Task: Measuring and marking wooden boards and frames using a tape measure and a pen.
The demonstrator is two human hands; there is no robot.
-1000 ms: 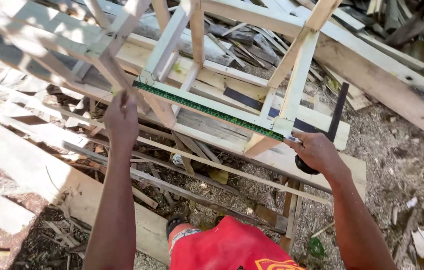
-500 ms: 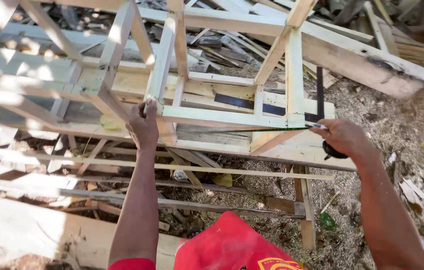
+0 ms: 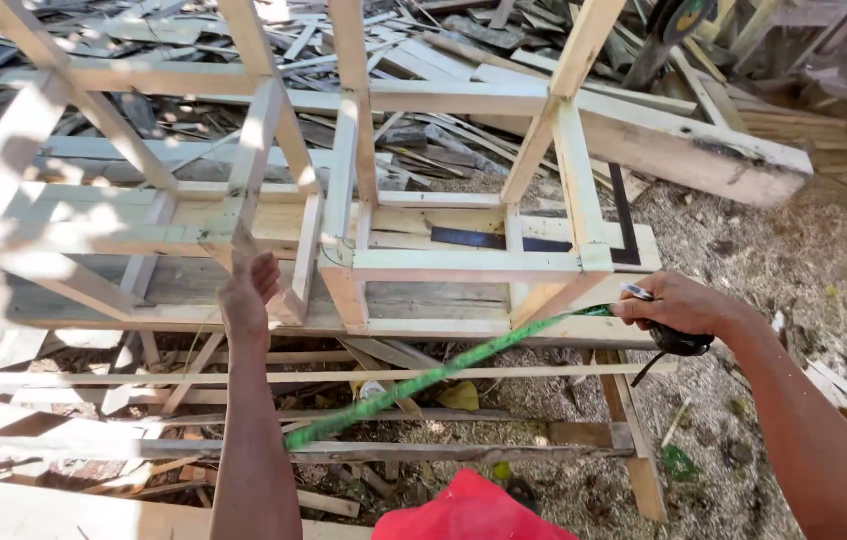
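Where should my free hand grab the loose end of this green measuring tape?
Take the tape near its low free end, pinching its flat faces from above. It sags diagonally down from the right hand, while the left hand is at the wooden frame.

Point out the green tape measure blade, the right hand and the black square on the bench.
green tape (image 3: 423,380), head view, middle of the sagging blade.
right hand (image 3: 678,305), head view, back of the hand.
black square (image 3: 624,215), head view, its upright arm.

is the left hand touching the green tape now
Apart. The head view shows the left hand on the wooden frame, while the green tape sags well below it.
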